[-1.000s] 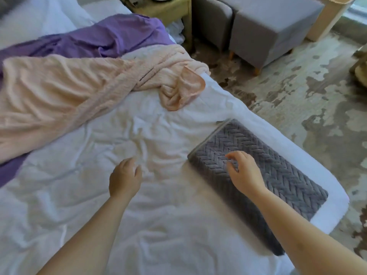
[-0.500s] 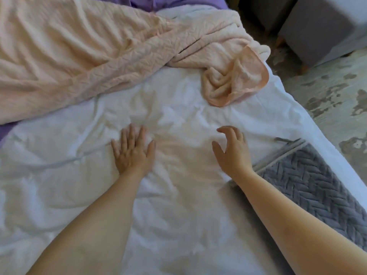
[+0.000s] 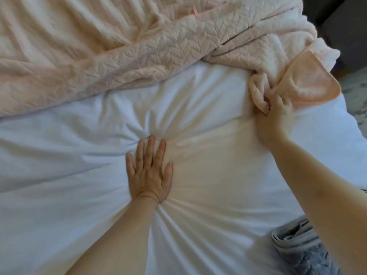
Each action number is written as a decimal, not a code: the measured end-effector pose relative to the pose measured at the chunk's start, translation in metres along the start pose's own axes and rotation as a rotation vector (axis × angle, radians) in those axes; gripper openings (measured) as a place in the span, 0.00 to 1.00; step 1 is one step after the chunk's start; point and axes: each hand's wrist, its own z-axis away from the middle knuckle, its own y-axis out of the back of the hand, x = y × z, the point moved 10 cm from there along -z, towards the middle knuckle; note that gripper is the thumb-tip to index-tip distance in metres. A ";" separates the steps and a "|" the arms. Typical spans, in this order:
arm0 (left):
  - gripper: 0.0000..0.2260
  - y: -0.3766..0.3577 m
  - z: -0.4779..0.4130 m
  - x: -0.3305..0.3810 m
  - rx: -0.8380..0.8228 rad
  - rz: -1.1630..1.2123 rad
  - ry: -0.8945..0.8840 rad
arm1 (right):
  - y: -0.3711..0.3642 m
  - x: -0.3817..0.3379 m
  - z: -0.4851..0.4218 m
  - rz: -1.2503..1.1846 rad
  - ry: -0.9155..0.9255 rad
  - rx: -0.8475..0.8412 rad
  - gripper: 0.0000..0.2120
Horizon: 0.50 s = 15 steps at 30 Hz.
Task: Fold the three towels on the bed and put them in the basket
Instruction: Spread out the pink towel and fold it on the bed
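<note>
Fingers of the right hand (image 3: 278, 116) are curling tightly around a bunched corner of the pink towel (image 3: 139, 56), pinching the soft cloth between thumb and fingers, near the right edge of the white sheet (image 3: 59, 195). Just beyond the knuckles, a flap of the same towel is turning over and showing a smoother, peach-coloured underside with a rounded hem. From that corner the pink towel is stretching away to the left, lying unfolded and heavily wrinkled across the whole far part of the view, with a raised zigzag weave showing along its near edge. The right forearm is reaching in from the lower right corner.

The left hand (image 3: 150, 173) is pressing flat, palm down, on the sheet, well apart from the pink towel, with fingers straight and slightly spread, holding nothing. Creases in the sheet are radiating outward from under the palm and wrist.

At the lower right, a grey towel (image 3: 296, 245) is lying folded on the sheet, its stacked edges showing, partly hidden behind the right forearm. Past the sheet's right edge, dark furniture (image 3: 343, 22) and a strip of pale patterned floor (image 3: 355, 90) are showing.
</note>
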 end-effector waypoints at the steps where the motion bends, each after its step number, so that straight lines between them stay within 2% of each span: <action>1: 0.27 -0.001 0.001 0.000 0.006 -0.005 -0.002 | 0.001 0.003 -0.001 0.029 0.004 -0.020 0.10; 3: 0.27 -0.001 -0.001 0.000 0.007 -0.009 0.000 | 0.010 0.004 0.004 -0.012 0.014 -0.030 0.05; 8: 0.27 0.010 -0.002 0.003 -0.093 0.009 0.005 | 0.043 0.004 0.056 -0.154 -0.002 -0.094 0.03; 13: 0.28 0.034 0.000 0.003 -0.321 0.119 0.029 | 0.083 -0.015 0.133 -0.216 0.039 -0.260 0.07; 15: 0.29 0.077 0.002 0.009 -0.264 0.263 0.039 | 0.098 -0.033 0.166 -0.219 0.077 -0.328 0.09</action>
